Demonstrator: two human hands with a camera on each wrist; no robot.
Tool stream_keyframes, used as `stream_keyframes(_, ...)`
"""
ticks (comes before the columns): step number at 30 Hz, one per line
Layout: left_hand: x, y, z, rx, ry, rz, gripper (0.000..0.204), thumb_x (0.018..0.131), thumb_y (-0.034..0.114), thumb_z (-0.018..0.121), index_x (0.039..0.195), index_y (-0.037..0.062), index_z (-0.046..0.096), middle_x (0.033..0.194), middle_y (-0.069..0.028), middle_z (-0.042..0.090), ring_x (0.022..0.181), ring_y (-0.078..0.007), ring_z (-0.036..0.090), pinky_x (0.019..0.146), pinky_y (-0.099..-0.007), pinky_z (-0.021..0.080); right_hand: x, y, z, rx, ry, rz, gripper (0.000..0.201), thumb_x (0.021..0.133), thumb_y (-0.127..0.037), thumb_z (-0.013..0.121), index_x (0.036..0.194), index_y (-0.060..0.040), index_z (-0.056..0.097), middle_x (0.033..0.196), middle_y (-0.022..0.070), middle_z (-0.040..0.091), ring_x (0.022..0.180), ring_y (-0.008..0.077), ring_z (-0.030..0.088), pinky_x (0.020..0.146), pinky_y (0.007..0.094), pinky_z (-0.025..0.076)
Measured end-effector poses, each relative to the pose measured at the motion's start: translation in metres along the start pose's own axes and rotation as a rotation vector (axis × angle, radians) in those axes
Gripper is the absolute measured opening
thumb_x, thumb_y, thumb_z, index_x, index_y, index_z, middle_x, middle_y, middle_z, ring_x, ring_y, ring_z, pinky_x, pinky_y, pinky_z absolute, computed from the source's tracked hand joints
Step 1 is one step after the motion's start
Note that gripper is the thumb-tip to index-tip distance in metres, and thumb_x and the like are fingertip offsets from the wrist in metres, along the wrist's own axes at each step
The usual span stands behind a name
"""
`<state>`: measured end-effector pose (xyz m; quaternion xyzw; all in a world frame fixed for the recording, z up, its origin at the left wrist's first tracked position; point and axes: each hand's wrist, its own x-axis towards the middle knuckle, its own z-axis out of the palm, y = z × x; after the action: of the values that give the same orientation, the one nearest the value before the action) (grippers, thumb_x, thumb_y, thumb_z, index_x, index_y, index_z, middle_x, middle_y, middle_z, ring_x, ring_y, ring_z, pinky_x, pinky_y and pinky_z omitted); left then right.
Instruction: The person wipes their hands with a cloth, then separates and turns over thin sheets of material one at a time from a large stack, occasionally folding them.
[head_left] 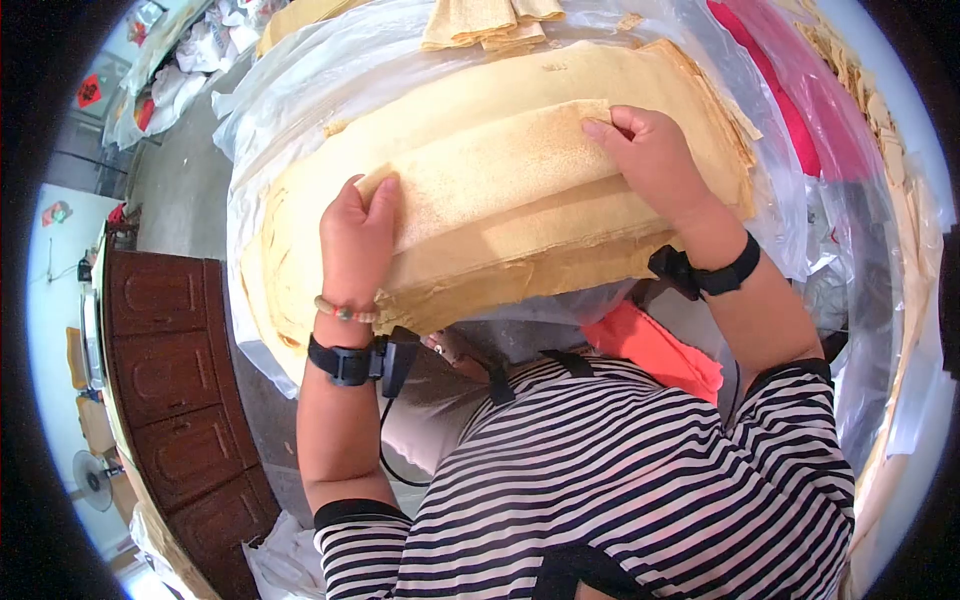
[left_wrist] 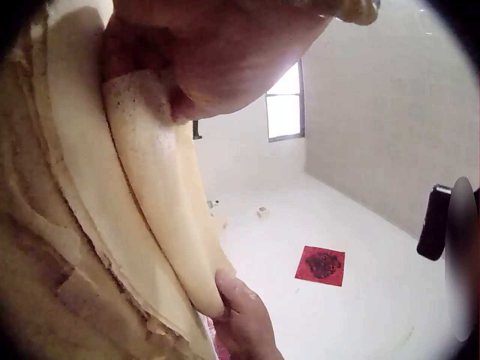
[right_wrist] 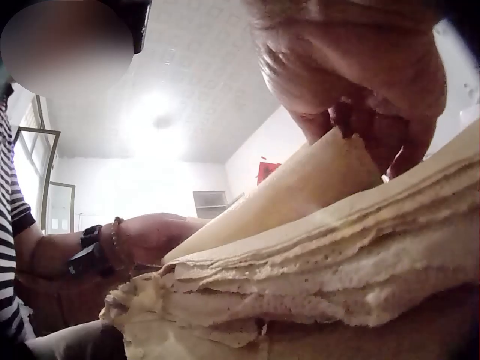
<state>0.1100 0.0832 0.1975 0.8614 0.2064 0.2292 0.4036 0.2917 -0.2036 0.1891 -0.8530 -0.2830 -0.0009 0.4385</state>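
Observation:
A thick stack of thin, pale-yellow sheets (head_left: pixel 480 100), which look like tofu skin, lies in front of the person. On top, one sheet is folded into a long flat band (head_left: pixel 490 175). The left hand (head_left: pixel 358 232) pinches the band's left end between thumb and fingers. At the far right end, the right hand (head_left: pixel 655 160) grips the other corner, thumb on top. Seen from the left wrist, the band (left_wrist: pixel 154 172) bows between both hands. In the right wrist view, the stack's ragged layered edges (right_wrist: pixel 300 285) show under the raised band.
Clear plastic sheeting (head_left: pixel 300 110) spreads beneath and around the stack. Several folded tan pieces (head_left: pixel 490 22) lie beyond it. A red cloth (head_left: pixel 655 350) is near the person's waist. Brown wooden cabinets (head_left: pixel 175 340) stand at the left, and pink plastic (head_left: pixel 770 90) lies along the right.

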Motion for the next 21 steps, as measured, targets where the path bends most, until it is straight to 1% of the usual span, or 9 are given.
stream_keyframes(3, -0.007, 0.014, 0.004, 0.367, 0.068, 0.107, 0.025, 0.098, 0.024, 0.067, 0.098, -0.0009, 0.068, 0.075, -0.0218, 0.067, 0.065, -0.0387, 0.067, 0.061, -0.0432, 0.053, 0.002, -0.012, 0.004, -0.182, 0.041, -0.016, 0.039, 0.094, -0.038, 0.066, 0.076, -0.0026, 0.066, 0.069, 0.0219, 0.058, 0.066, 0.0362, 0.061, 0.063, 0.0461, 0.048)
stream_keyframes(5, -0.013, 0.013, 0.013, 0.581, 0.096, 0.12, 0.023, 0.096, 0.024, 0.068, 0.1, 0.0015, 0.068, 0.084, -0.019, 0.07, 0.071, -0.0369, 0.069, 0.063, -0.0436, 0.054, 0.004, -0.015, 0.006, -0.231, 0.06, -0.009, 0.038, 0.092, -0.038, 0.065, 0.077, -0.0038, 0.068, 0.074, 0.0227, 0.064, 0.071, 0.0422, 0.063, 0.066, 0.0503, 0.049)
stream_keyframes(9, -0.019, 0.023, 0.021, 0.793, 0.261, 0.231, 0.024, 0.092, 0.018, 0.067, 0.114, 0.0084, 0.068, 0.11, -0.013, 0.073, 0.094, -0.0314, 0.071, 0.078, -0.0409, 0.057, 0.007, -0.017, 0.011, -0.349, 0.059, 0.002, 0.036, 0.091, -0.039, 0.067, 0.079, -0.0049, 0.07, 0.078, 0.0202, 0.068, 0.076, 0.041, 0.066, 0.069, 0.0507, 0.052)
stream_keyframes(12, -0.006, 0.031, 0.016, 0.985, 0.354, 0.729, 0.041, 0.091, 0.016, 0.066, 0.132, 0.014, 0.064, 0.129, -0.011, 0.068, 0.112, -0.029, 0.067, 0.095, -0.0422, 0.054, 0.011, -0.021, 0.011, -0.447, 0.044, 0.032, 0.033, 0.09, -0.041, 0.069, 0.098, -0.0085, 0.072, 0.101, 0.0175, 0.071, 0.091, 0.0393, 0.067, 0.077, 0.0502, 0.054)
stream_keyframes(14, 0.003, 0.021, 0.015, 0.836, 0.039, 0.722, 0.043, 0.091, 0.014, 0.064, 0.134, 0.014, 0.064, 0.129, -0.0096, 0.069, 0.117, -0.0289, 0.065, 0.101, -0.0426, 0.05, 0.007, -0.033, 0.015, -0.578, 0.151, -0.026, 0.038, 0.091, -0.04, 0.068, 0.117, -0.0119, 0.072, 0.124, 0.0162, 0.069, 0.11, 0.0371, 0.066, 0.088, 0.0491, 0.054)
stream_keyframes(15, 0.006, 0.017, 0.015, 0.761, -0.117, 0.712, 0.044, 0.091, 0.013, 0.063, 0.135, 0.014, 0.064, 0.128, -0.0088, 0.069, 0.119, -0.0289, 0.064, 0.104, -0.0429, 0.048, 0.005, -0.034, 0.016, -0.596, 0.133, -0.24, 0.042, 0.092, -0.039, 0.069, 0.126, -0.0141, 0.067, 0.135, 0.014, 0.062, 0.119, 0.0361, 0.061, 0.097, 0.048, 0.05)
stream_keyframes(17, 0.009, 0.017, 0.013, 0.766, -0.133, 0.734, 0.039, 0.093, 0.012, 0.062, 0.132, 0.0132, 0.065, 0.125, -0.008, 0.07, 0.114, -0.0294, 0.066, 0.1, -0.0428, 0.05, -0.003, -0.032, 0.021, -0.618, 0.1, -0.661, 0.056, 0.092, -0.037, 0.07, 0.143, -0.0185, 0.059, 0.155, 0.0096, 0.049, 0.139, 0.0339, 0.049, 0.113, 0.046, 0.041)
stream_keyframes(20, 0.018, 0.023, 0.009, 0.816, -0.227, 0.674, 0.032, 0.092, 0.012, 0.063, 0.123, 0.0114, 0.068, 0.119, -0.009, 0.071, 0.106, -0.0302, 0.067, 0.092, -0.0433, 0.053, -0.015, -0.028, 0.033, -0.445, -0.209, -0.571, 0.057, 0.094, -0.038, 0.068, 0.147, -0.0199, 0.057, 0.161, 0.0099, 0.043, 0.15, 0.0346, 0.036, 0.122, 0.0512, 0.028)
stream_keyframes(21, 0.023, 0.027, 0.008, 0.838, -0.26, 0.632, 0.029, 0.091, 0.012, 0.065, 0.12, 0.0107, 0.069, 0.117, -0.0097, 0.071, 0.103, -0.0304, 0.067, 0.09, -0.0436, 0.053, -0.014, -0.028, 0.034, -0.46, -0.196, -0.561, 0.057, 0.094, -0.041, 0.067, 0.146, -0.0202, 0.058, 0.16, 0.0099, 0.044, 0.149, 0.0382, 0.037, 0.121, 0.0555, 0.028)
